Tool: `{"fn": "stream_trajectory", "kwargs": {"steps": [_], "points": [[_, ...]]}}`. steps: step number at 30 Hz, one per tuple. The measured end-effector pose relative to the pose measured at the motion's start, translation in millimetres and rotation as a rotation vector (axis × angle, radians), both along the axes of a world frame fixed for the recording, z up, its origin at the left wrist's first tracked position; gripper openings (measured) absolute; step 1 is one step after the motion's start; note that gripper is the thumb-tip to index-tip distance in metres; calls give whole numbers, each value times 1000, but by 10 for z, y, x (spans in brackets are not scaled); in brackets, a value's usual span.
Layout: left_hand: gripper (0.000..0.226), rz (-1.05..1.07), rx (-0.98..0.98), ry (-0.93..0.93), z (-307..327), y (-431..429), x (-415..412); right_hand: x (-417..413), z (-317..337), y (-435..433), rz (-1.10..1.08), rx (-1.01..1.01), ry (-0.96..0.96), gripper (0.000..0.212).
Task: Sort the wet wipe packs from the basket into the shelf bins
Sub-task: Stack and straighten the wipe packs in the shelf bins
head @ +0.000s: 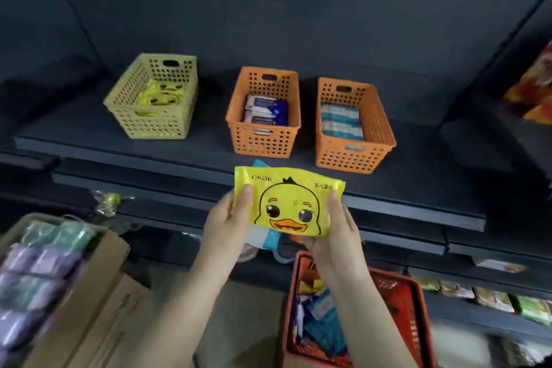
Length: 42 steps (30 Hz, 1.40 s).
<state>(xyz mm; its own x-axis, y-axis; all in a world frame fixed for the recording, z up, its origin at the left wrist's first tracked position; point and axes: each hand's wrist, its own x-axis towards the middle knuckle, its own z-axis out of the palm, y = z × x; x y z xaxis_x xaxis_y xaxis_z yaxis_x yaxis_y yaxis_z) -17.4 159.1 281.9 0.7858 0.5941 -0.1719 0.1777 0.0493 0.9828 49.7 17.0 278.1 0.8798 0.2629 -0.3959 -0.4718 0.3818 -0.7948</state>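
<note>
A yellow wet wipe pack with a duck face [288,202] is held up in front of the dark shelf [209,155]. My left hand [225,222] grips its left end and my right hand [333,231] grips its right end. A light blue and white pack [263,240] shows behind it by my left hand. On the shelf stand a yellow bin [134,121] with yellow duck packs, an orange bin [263,143] with blue and white packs, and a second orange bin [352,155] with teal packs. The red basket [400,302] with several packs sits below my right arm.
An open cardboard box [98,293] with purple and green packs stands at the lower left. Lower shelves at the right carry packaged goods [490,299]. Colourful bags [537,89] sit at the far right edge.
</note>
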Motion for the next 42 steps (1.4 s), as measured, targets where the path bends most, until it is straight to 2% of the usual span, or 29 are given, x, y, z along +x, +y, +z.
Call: {"fn": "stream_trajectory", "kwargs": {"steps": [6, 12, 17, 23, 29, 32, 35, 39, 42], "points": [[34, -3, 99, -67, 369, 1358, -155, -58, 344, 1270, 102, -205, -224, 42], [33, 99, 54, -217, 525, 2309, -231, 26, 489, 2225, -16, -550, -578, 64], [35, 152, 7, -196, 611, 2778, -123, 172, 609, 2705, -22, -546, -646, 62], [30, 147, -23, -105, 737, 3288, 307, 703, 627, 3115, 55, -542, -657, 45], [41, 280, 168, -130, 710, 3728, 939, 1367, 618, 3677, -86, -679, -873, 48], [37, 341, 137, -164, 678, 3965, 1221, 1680, 623, 3939, -61, -656, -869, 52], [34, 287, 119, -126, 674, 4180, 1369, 1978, 568, 4164, 47, -568, -754, 52], [39, 262, 49, -57, 681, 4392, 1539, 2199, 570, 4354, 187, -453, -636, 56], [46, 237, 24, -23, 625, 4573, 1699, 2239, 560, 4478, 189, -481, -625, 49]]}}
